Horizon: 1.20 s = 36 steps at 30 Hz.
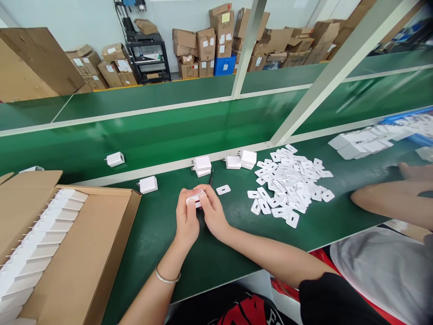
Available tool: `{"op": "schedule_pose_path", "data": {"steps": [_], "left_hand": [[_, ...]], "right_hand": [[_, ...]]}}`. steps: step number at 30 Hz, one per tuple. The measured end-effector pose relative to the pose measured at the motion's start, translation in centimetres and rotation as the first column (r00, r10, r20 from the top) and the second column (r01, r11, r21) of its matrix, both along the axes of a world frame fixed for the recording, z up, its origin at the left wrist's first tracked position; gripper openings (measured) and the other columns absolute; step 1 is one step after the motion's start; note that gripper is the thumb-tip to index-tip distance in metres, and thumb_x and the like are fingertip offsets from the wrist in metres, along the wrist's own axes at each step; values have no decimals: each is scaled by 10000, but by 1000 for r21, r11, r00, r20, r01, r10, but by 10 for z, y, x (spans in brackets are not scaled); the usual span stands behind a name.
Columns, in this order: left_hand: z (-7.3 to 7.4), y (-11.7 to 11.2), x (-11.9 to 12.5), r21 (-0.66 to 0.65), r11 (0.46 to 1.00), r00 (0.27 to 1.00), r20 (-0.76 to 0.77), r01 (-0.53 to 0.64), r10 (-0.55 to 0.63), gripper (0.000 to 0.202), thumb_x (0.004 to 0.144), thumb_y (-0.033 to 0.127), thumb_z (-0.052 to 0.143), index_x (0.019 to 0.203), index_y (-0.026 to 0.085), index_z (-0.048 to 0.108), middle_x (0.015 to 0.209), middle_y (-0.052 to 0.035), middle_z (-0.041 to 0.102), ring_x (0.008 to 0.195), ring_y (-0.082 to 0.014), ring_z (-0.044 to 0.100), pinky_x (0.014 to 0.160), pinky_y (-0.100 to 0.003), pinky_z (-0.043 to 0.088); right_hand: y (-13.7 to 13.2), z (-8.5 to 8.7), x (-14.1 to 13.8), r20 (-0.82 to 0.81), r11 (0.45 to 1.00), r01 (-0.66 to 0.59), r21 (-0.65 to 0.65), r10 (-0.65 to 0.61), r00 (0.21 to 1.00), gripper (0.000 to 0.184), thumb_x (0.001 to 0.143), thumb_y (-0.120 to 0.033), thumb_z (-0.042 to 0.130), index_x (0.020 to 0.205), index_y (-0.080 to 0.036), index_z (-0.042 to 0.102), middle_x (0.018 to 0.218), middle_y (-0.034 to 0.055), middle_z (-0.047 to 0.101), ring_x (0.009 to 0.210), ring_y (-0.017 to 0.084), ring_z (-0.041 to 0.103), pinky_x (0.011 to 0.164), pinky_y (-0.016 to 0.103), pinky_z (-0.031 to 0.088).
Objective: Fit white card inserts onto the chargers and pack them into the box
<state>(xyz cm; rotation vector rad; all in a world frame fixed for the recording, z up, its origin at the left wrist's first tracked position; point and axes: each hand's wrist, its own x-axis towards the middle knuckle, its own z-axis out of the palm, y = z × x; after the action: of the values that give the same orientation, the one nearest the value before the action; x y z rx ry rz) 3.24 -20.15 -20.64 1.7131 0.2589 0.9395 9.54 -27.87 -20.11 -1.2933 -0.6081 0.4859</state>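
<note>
My left hand [187,221] and my right hand [212,211] together grip a small white charger [195,198] just above the green table [158,234]. Its slotted face points up, thumbs pressing on it. A single white cover plate [223,189] lies just right of my hands. A pile of several white cover plates [291,183] spreads further right. Three white chargers [203,165] [233,162] [248,159] sit beyond my hands, and another charger [148,184] lies to the left.
An open cardboard box [84,253] with a row of white chargers [40,234] stands at the left. One charger [115,159] rides the green conveyor belt [169,131]. Another person's arm [389,201] rests at the right, near stacked white chargers [361,142]. Cardboard boxes [216,40] line the far wall.
</note>
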Motion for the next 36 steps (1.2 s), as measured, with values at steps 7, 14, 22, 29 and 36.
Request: {"op": "schedule_pose_path", "data": {"steps": [7,14,22,29,36], "left_hand": [[-2,-1,-1,-66,998,1000,-31,-4,2,327,1081,402,387,1089,206,650,917,-40,586,811,-142,562,711,-260,476],[-1,-6,2,-124,989,995,-77,-75,66,379,1065,473,396,1004,189,640,920,-44,587,810,-153,587,704,-266,492],[0,1,2,-58,998,990,-135,-37,29,432,1079,506,316,1112,213,632,1041,-66,601,909,-174,595,785,-300,492],[-2,4,1,-17,1000,989,-146,8,-10,360,1084,448,356,1194,231,622,1109,-65,594,988,-174,585,840,-296,477],[-2,6,0,30,999,993,-121,13,-10,379,1086,454,335,1212,228,612,1071,-64,590,956,-171,582,833,-298,482]], "right_hand": [[2,0,-3,-29,999,30,-19,-30,999,346,1004,-533,487,1045,-197,559,945,34,596,829,149,553,747,281,477],[4,-1,-5,-50,999,41,-29,-43,998,344,1007,-538,476,1029,-202,547,920,31,585,852,159,559,751,286,481],[1,1,12,4,996,-71,-46,71,997,364,1033,-546,438,1078,-207,562,935,22,585,833,147,558,769,290,475],[-3,-2,22,59,989,-107,-106,113,992,366,1051,-533,405,1133,-215,566,978,27,613,819,148,558,755,303,457],[-5,1,24,149,986,-109,-123,127,981,379,1044,-546,414,1160,-216,560,1013,40,625,879,165,583,776,314,468]]}}
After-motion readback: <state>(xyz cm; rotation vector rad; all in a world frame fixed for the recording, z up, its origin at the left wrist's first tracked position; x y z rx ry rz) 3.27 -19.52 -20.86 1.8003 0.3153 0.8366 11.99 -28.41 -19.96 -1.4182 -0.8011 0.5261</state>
